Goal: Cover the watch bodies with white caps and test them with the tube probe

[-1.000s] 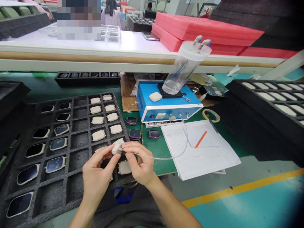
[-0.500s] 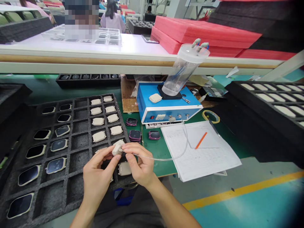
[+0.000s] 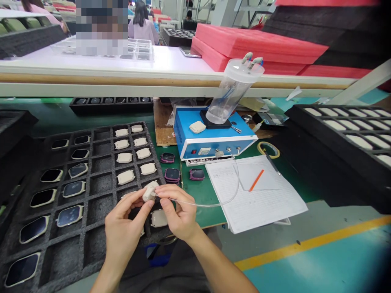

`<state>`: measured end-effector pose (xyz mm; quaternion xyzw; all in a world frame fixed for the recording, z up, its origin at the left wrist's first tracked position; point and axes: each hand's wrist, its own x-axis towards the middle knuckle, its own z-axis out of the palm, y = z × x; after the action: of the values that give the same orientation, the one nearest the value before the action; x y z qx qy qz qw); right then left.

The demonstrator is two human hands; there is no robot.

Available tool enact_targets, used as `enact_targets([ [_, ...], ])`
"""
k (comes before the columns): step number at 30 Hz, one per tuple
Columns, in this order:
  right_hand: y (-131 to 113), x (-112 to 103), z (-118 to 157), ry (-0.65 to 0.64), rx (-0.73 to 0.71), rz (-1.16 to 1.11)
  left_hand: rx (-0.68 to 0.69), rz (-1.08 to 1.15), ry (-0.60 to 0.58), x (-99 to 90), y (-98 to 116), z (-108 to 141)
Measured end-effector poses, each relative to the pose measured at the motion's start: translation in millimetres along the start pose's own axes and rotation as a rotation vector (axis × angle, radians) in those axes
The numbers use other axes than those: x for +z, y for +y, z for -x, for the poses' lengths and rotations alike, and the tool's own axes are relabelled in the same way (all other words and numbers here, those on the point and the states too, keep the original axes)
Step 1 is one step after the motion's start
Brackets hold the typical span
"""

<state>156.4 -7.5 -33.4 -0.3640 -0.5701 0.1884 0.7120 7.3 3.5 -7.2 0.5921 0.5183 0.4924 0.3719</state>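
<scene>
Between the thumb and fingers of my left hand (image 3: 124, 221) is a cream watch case (image 3: 149, 192), tilted on its edge. My right hand (image 3: 180, 209) pinches the end of a clear thin tube (image 3: 210, 205) against the side of that case. From there the tube curves over the papers to the front of a blue box (image 3: 214, 140). Below the hands lies a black foam tray (image 3: 62, 248). Cream watch cases (image 3: 126, 177) fill its right columns, and watch cases with dark screens (image 3: 74, 188) sit in its left ones.
A clear cylinder (image 3: 227, 95) and a loose cream case (image 3: 197, 127) stand on the blue box. Purple watch cases (image 3: 196, 174) lie before it. Written sheets (image 3: 259, 211) carry an orange stick (image 3: 256, 180). Tape (image 3: 269, 149) and another foam tray (image 3: 342, 158) are rightward. A shelf (image 3: 171, 90) crosses behind.
The whole view has shifted slightly, with the scene sliding a little to the left. Both hands keep the same grip on the watch case and the tube.
</scene>
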Motion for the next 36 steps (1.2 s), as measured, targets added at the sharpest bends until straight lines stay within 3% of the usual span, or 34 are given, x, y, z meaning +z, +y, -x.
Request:
enact_targets([
  [8, 1, 0, -1, -0.01, -0.012, 0.052, 0.022, 0.017, -0.006, 4.8, -1, 1],
  [11, 0, -4, 6, -0.007, -0.005, 0.043, 0.091, -0.081, -0.004, 1.3, 4, 5],
  [13, 0, -7, 13, 0.013, 0.023, 0.05, 0.163, -0.222, -0.008, -15.3, 9, 6],
  [16, 2, -9, 24, 0.052, 0.068, 0.058, 0.192, -0.498, -0.073, -63.8, 21, 7],
  [20, 6, -8, 32, 0.073, 0.096, 0.046, 0.105, -0.695, -0.412, -125.4, 36, 16],
  [23, 4, -7, 32, 0.085, 0.089, 0.063, 0.117, -0.698, -0.592, -137.4, 33, 25],
  [25, 2, -6, 31, 0.11, 0.085, 0.062, 0.162, -0.696, -0.546, -136.3, 23, 26],
  [29, 0, -4, 30, 0.156, 0.098, -0.001, 0.196, -0.875, -0.198, -142.9, 1, 10],
  [34, -1, -3, 32, 0.172, 0.139, 0.021, 0.118, -1.079, -0.247, -162.0, -7, -18],
  [36, -1, -2, 32, 0.183, 0.159, 0.057, 0.112, -1.049, -0.184, -157.4, -1, -20],
])
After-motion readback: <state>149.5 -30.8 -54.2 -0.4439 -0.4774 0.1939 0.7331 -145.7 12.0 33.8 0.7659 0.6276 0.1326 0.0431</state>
